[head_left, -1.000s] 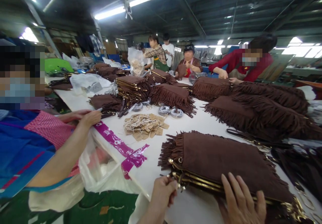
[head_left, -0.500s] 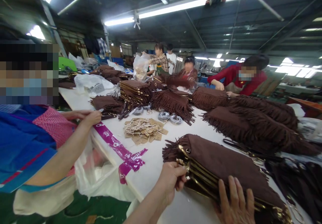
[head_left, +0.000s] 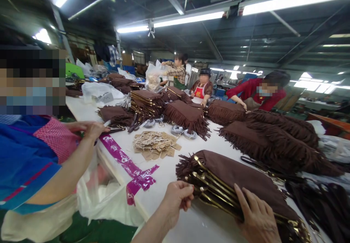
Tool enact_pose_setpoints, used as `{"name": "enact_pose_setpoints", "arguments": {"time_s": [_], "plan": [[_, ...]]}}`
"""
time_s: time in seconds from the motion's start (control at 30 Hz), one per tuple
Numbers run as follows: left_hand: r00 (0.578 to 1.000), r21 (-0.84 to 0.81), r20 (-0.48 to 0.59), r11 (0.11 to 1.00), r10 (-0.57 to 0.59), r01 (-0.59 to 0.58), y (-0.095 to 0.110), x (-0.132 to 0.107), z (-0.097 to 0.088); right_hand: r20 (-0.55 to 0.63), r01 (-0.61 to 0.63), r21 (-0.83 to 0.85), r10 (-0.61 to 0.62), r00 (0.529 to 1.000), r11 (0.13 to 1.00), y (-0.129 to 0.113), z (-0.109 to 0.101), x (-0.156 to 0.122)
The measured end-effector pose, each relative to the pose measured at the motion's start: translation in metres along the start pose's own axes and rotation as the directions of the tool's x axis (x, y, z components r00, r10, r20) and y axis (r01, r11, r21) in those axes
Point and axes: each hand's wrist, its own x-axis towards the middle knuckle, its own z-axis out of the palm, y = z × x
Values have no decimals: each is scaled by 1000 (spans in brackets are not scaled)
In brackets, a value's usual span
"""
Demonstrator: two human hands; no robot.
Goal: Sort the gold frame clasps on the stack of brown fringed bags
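A stack of brown fringed bags [head_left: 232, 168] with gold zips lies on the white table in front of me. My left hand [head_left: 177, 197] is closed in a pinch just left of the zip ends. What its fingertips hold, if anything, is hidden. On the near edge of the stack rests my right hand [head_left: 257, 212], its fingers stretched over the upper bag and the thumb out of sight. Gold zip edges [head_left: 207, 184] fan out between my hands. A pile of tan tags [head_left: 155, 144] with white strings lies farther back.
Purple tape [head_left: 120, 153] runs along the left table edge, beside a plastic bag [head_left: 109, 199] hanging there. A co-worker in blue [head_left: 30, 163] works at left. More fringed bags [head_left: 262, 141] and dark straps [head_left: 317, 199] lie right. Several people stand across the table.
My left hand has drawn back a little to the left from the zip ends. My right hand's fingers have come closer together over the bag. Across the table, a co-worker's blurred brown item is down.
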Motion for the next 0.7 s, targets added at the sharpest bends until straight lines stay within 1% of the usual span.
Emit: {"name": "enact_pose_setpoints", "arguments": {"time_s": [0.07, 0.13, 0.23, 0.33, 0.43, 0.57, 0.7], "plan": [[1000, 11, -9, 1000, 2, -1, -10, -4, -12, -5, -10, 21, 10, 1000, 1000, 3, 0, 4], [999, 27, -31, 999, -27, 28, -23, -6, -20, -3, -11, 36, 11, 1000, 999, 6, 2, 6], [995, 44, -35, 994, -96, 98, -42, -6, -24, 11, -13, 58, 13, 1000, 998, 13, 3, 11], [991, 59, -8, 989, -137, 137, -56, -1, -17, 33, -14, 84, 12, 999, 996, 21, 1, 17], [985, 89, -4, 981, -171, 171, -63, 6, -8, 68, -37, 96, 30, 997, 995, 28, -2, 25], [978, 125, -15, 970, -207, 207, -68, 12, 1, 105, -52, 125, 39, 994, 991, 33, -2, 34], [983, 142, -25, 972, -184, 185, -66, 11, 7, 132, -75, 146, 56, 990, 986, 39, 1, 41]]}}
